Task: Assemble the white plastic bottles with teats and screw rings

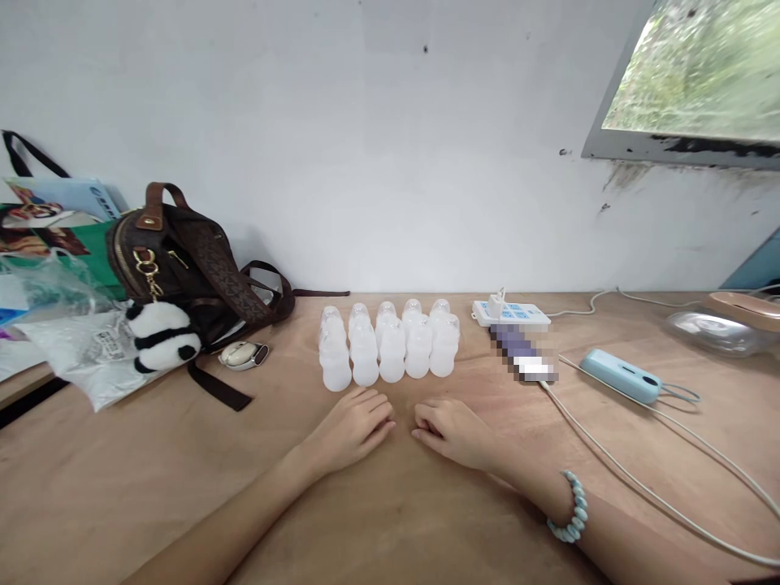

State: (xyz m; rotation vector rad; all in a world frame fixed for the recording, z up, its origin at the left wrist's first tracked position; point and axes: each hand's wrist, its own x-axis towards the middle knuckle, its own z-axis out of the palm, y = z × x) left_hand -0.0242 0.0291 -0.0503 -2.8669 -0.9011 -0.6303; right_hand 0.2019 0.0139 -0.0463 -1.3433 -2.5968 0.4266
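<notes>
Several small frosted white baby bottles [392, 357] with clear domed caps stand upright in two close rows on the wooden table [390, 520]. Just in front of the row's left part, my left hand [359, 426] rests on the tabletop with its fingers curled in and nothing visible in them. My right hand [451, 431] lies a short gap to the right of it in a loose fist, also with nothing visible inside. Neither hand appears to grip a bottle. A beaded bracelet [573, 508] circles my right wrist.
At left are a brown backpack [183, 260], a panda plush [164, 335], a plastic bag [91, 357] and a computer mouse [240, 355]. To the right lie a power strip [530, 314], a blurred-out phone [517, 349], a blue power bank [621, 375] and a white cable [609, 463].
</notes>
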